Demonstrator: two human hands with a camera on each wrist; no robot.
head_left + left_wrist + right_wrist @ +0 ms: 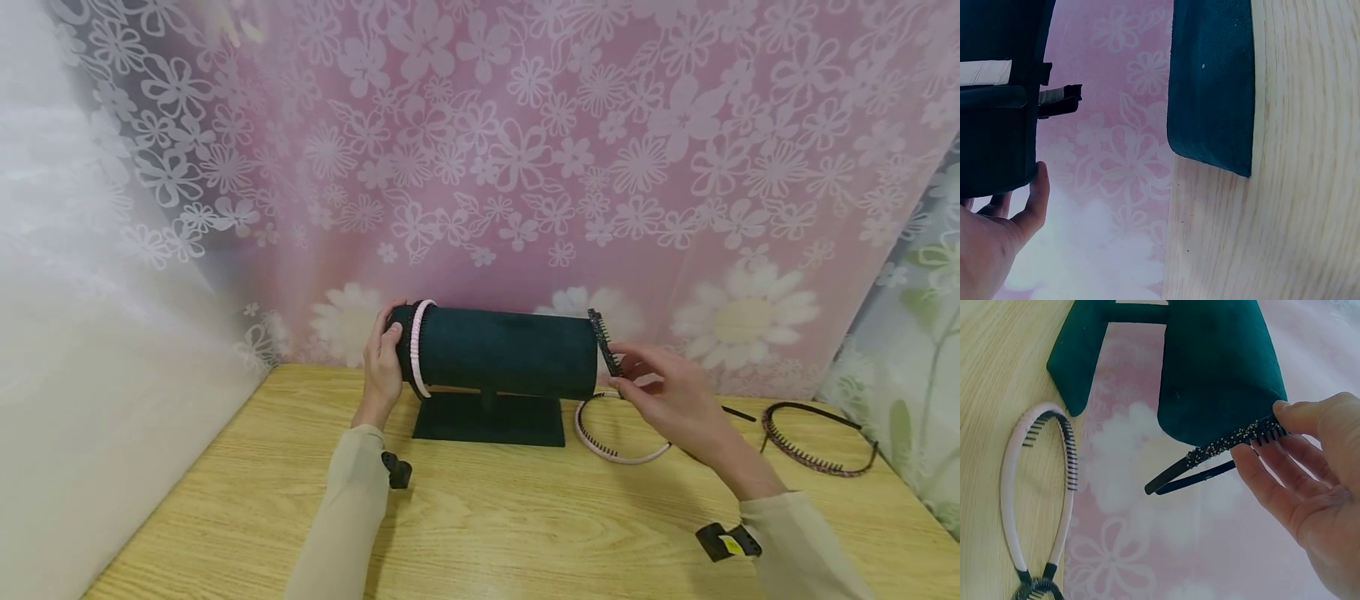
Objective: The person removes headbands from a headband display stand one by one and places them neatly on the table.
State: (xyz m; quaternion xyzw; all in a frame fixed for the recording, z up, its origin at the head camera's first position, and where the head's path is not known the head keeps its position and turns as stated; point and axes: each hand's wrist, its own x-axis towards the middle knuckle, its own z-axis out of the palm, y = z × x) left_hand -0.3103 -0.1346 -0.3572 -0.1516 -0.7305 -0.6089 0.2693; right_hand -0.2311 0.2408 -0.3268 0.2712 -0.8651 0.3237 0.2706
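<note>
A dark green velvet headband holder (510, 354), a thick horizontal roll on a flat base (487, 421), stands on the table. My left hand (384, 367) grips the roll's left end, thumb at the front. Close to that hand, a pale pink headband (416, 350) sits around the roll, with a dark band beside it. At the opposite end, my right hand (678, 404) pinches a black headband (604, 342) with teeth inside. The right wrist view shows glittery specks on this black headband (1222, 442), its tips pointing away from the hand, beside the roll's end.
A pink toothed headband (630, 460) lies on the wooden table (510, 517) right of the base. Farther right lies a dark headband with a patterned front (817, 465), and a black band tip (738, 412) shows near it. A floral curtain (480, 167) hangs behind.
</note>
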